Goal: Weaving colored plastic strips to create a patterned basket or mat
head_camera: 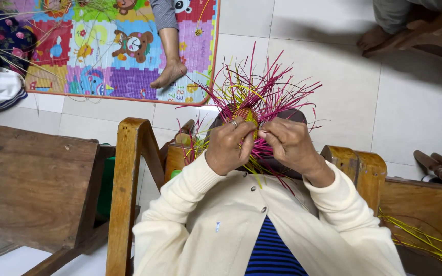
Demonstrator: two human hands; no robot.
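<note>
So the woven piece (245,113) you're working sits right up between your two hands, held in the air above your lap, not resting on anything. It's a small yellow-and-pink woven patch with loose pink and yellow strips (277,87) fanning out from it in every direction, mostly up and to the right. Most of the woven part is hidden behind your fingers, so its actual shape is hard to call.

Your left hand (229,145) is pinched on the left side of it, ring on one finger, thumb tucked behind where you can't see it. Your right hand (290,144) is clamped on the right side, fingertips nearly touching the left ones. Both hands are close together, gripping.

Cream cardigan sleeves (190,189) run down to the bottom edge, cut off there. Under your hands there's a dark rounded thing, mostly covered, can't tell what it is.

Outward: wooden chair (129,168) frame on your left, another wooden arm (364,166) on your right with loose yellow strips (420,240) lying at the bottom right corner. On the tile floor (410,97), a colourful play mat (113,51) at top left with someone's bare foot (169,74) on it, the rest of them cut off.
</note>
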